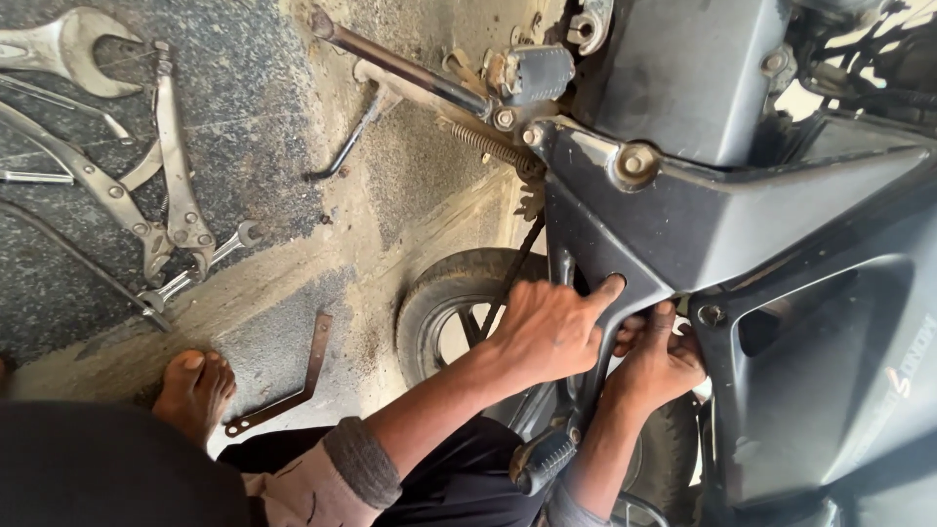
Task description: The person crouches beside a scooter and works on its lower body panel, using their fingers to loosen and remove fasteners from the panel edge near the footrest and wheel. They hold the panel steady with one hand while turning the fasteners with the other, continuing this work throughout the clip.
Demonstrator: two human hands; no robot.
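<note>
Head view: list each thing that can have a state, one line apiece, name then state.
left hand: bare, fingers pressed on the black side panel, index finger at a hole
right hand: bare, fingers tucked under the panel edge
black side panel: mounted on the motorcycle
footpeg: below the hands, sticking out
spring: hooked on, stretched
locking pliers: lying on the ground, unused
open-end wrench: lying on the ground, unused

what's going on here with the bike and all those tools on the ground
A person crouches beside a dark grey motorcycle side panel, both hands pressed in where it meets the frame. The left hand lies on the panel's lower edge, forefinger stretched up to a bolt hole; the right hand reaches in behind, its grip hidden. The black rear tyre sits just below. Silver spanners and locking pliers lie untouched on the ground, with a bent metal strip near the bare foot.
</note>
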